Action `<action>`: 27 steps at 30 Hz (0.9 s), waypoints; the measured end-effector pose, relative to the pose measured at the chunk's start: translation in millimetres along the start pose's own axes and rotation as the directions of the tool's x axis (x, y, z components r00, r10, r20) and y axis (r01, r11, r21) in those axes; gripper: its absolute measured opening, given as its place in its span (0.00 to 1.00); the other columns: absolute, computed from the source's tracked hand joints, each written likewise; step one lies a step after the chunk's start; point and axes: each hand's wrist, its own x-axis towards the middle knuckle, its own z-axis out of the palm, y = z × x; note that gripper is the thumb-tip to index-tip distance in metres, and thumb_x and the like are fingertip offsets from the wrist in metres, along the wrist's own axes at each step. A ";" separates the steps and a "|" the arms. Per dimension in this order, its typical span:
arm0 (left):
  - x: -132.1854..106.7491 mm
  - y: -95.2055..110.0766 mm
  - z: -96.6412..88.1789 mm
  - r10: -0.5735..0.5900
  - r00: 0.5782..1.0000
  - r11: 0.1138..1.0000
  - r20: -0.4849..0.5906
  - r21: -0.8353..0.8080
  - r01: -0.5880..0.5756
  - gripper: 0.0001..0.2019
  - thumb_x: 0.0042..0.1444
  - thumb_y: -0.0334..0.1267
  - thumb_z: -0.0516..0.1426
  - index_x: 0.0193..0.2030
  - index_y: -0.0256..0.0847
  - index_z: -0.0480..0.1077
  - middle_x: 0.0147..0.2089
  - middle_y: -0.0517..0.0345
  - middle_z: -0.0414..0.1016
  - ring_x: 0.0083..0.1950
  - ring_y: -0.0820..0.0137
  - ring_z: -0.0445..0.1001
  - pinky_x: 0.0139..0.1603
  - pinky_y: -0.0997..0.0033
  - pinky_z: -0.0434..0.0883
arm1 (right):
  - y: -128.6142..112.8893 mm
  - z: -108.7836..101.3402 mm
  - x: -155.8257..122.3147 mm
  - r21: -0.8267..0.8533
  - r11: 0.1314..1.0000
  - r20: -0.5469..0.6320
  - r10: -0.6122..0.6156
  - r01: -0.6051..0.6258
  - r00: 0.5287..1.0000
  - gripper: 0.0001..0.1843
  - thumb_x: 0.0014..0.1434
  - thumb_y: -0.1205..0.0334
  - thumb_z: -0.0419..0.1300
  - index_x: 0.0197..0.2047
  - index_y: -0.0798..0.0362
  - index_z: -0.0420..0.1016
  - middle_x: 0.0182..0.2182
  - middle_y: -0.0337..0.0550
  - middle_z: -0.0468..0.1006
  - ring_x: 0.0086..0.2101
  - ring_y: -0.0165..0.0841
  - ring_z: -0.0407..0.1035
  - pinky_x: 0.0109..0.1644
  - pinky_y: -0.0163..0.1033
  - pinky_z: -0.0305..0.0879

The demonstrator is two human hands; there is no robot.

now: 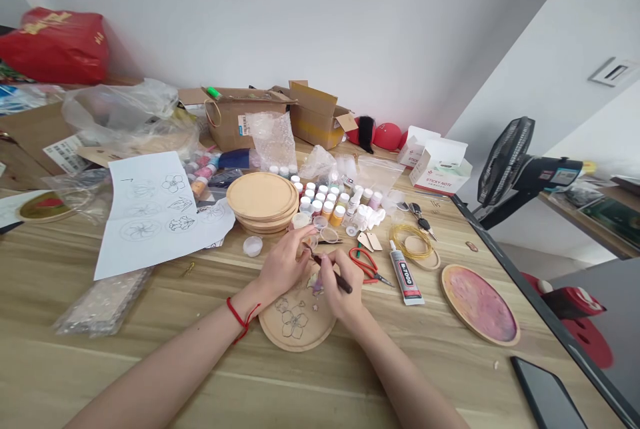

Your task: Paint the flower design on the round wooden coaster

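Note:
A round wooden disc (295, 325) with flower outlines drawn on it lies on the table in front of me. My left hand (285, 262), a red string at its wrist, rests on the disc's upper left edge with fingers curled, reaching toward small paint lids (323, 229). My right hand (340, 282) pinches a dark thin paintbrush (334, 275) over the disc's top, where a petal is coloured purple. Whether the left fingers hold anything is hidden.
Small paint jars (325, 201) and a stack of wooden plates (263, 201) stand behind the disc. A flower sketch sheet (150, 215) lies left. Red scissors (367, 265), a glue tube (406, 277), gold wire (411, 242), a pink painted plate (480, 303) and a phone (547, 395) lie right.

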 end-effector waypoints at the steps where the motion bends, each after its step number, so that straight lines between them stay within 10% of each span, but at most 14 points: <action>1: 0.0 0.4 -0.3 -0.006 1.000 1.000 -0.002 -0.004 0.006 0.22 0.60 0.28 0.54 0.62 0.44 0.61 0.58 0.52 0.76 0.60 0.62 0.74 0.61 0.55 0.72 | 0.0 1.0 0.6 0.102 0.984 -0.008 0.146 -0.144 0.989 0.16 0.66 0.55 0.52 0.26 0.49 0.61 0.18 0.35 0.70 0.19 0.31 0.64 0.26 0.37 0.61; 5: 0.8 2.5 -0.7 -0.025 0.999 1.000 -0.045 0.010 0.026 0.22 0.61 0.30 0.56 0.61 0.44 0.61 0.57 0.51 0.76 0.59 0.62 0.75 0.60 0.56 0.73 | 0.2 3.8 7.6 0.438 0.804 -0.024 0.459 -0.404 0.888 0.18 0.63 0.47 0.56 0.28 0.50 0.68 0.19 0.37 0.74 0.20 0.33 0.68 0.24 0.39 0.65; 10: 2.2 2.5 0.5 -0.016 0.997 0.999 -0.073 0.040 0.019 0.20 0.62 0.33 0.56 0.60 0.44 0.62 0.55 0.50 0.76 0.58 0.61 0.75 0.58 0.55 0.73 | -1.4 1.5 13.1 0.467 0.821 -0.084 0.410 -0.327 0.908 0.19 0.63 0.45 0.55 0.31 0.51 0.74 0.18 0.37 0.73 0.25 0.37 0.72 0.31 0.41 0.69; 20: 2.2 0.0 -1.4 -0.006 0.997 0.999 -0.077 0.034 0.009 0.20 0.62 0.32 0.55 0.60 0.44 0.61 0.55 0.50 0.75 0.58 0.61 0.74 0.58 0.55 0.73 | -3.2 -6.5 6.6 -0.001 0.998 -0.008 -0.063 0.063 0.998 0.17 0.67 0.57 0.53 0.26 0.50 0.65 0.21 0.37 0.68 0.24 0.31 0.64 0.30 0.38 0.60; 27: 1.3 -0.6 0.7 0.010 0.997 0.999 -0.073 0.037 -0.007 0.18 0.64 0.35 0.54 0.61 0.44 0.62 0.56 0.50 0.76 0.58 0.61 0.74 0.59 0.54 0.72 | 1.5 -6.7 6.3 -0.358 0.739 0.204 -0.534 0.571 0.820 0.09 0.62 0.70 0.51 0.31 0.50 0.66 0.24 0.43 0.68 0.28 0.37 0.61 0.32 0.42 0.56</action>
